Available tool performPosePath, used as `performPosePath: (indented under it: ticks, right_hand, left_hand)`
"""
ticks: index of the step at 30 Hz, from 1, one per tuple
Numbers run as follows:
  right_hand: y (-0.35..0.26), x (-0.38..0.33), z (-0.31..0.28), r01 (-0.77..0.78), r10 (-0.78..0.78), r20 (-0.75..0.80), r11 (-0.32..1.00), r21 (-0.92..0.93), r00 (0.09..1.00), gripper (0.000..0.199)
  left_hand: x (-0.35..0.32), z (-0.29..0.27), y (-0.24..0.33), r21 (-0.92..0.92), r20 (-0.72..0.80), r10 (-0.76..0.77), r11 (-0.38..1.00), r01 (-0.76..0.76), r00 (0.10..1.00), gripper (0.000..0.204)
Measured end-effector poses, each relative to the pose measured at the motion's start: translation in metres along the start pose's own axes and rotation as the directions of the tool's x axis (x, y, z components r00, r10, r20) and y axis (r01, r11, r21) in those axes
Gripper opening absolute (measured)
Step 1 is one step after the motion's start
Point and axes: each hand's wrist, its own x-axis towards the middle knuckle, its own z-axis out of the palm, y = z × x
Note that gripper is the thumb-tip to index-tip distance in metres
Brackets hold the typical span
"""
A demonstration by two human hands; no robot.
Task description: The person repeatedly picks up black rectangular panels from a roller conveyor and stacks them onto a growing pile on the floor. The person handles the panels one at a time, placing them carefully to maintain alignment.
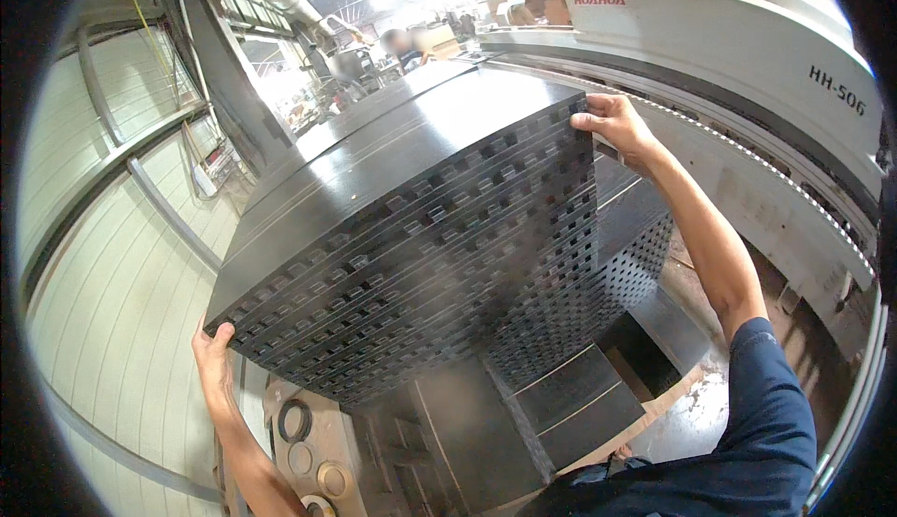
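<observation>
A tall stack of black panels (pixel 448 265) fills the middle of the view, their front edges lined with rows of small notches. The top black panel (pixel 392 157) has a smooth, shiny face. At its near left corner, my left hand (pixel 215 358) grips the edge, thumb in front and fingers round the side. My right hand (pixel 619 127) holds the right corner, its thumb pressed on the notched front edge. The fingers of both hands are partly hidden behind the panel edges.
Lower black panels (pixel 575 400) lie below, near my body. Rolls of tape (pixel 332 478) rest on a brown board at lower left. A long pale machine (pixel 729 69) runs along the right, and a ribbed wall (pixel 112 302) stands left. A person (pixel 404 50) is far off.
</observation>
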Motion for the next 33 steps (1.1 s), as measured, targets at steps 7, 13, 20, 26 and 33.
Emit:
performPosePath:
  ticks: [7,13,20,26,33]
  right_hand:
    - [0.0,-0.003,0.006,0.063,-0.064,-0.029,0.998,-0.015,0.998,0.038]
    - [-0.002,-0.008,0.008,0.04,-0.038,-0.06,0.999,0.027,0.997,0.044]
    - [-0.005,-0.011,0.035,-0.158,0.27,-0.195,0.878,0.452,0.943,0.074]
    - [0.045,-0.033,0.034,-0.187,0.235,-0.081,0.903,0.386,0.969,0.069]
    - [0.135,-0.104,0.019,-0.521,0.511,0.108,0.818,0.244,0.853,0.071]
  left_hand:
    - [0.003,-0.02,-0.042,0.068,-0.048,0.026,0.997,-0.022,0.999,0.056]
    - [0.001,-0.014,-0.043,-0.017,-0.016,-0.037,0.999,0.036,0.999,0.046]
    - [-0.005,-0.017,-0.063,-0.091,-0.002,-0.094,0.991,0.093,0.996,0.06]
    - [-0.012,-0.012,-0.097,-0.117,-0.155,-0.049,0.993,0.031,0.987,0.064]
    - [-0.042,0.003,-0.139,-0.262,-0.259,-0.229,0.952,0.16,0.939,0.092]
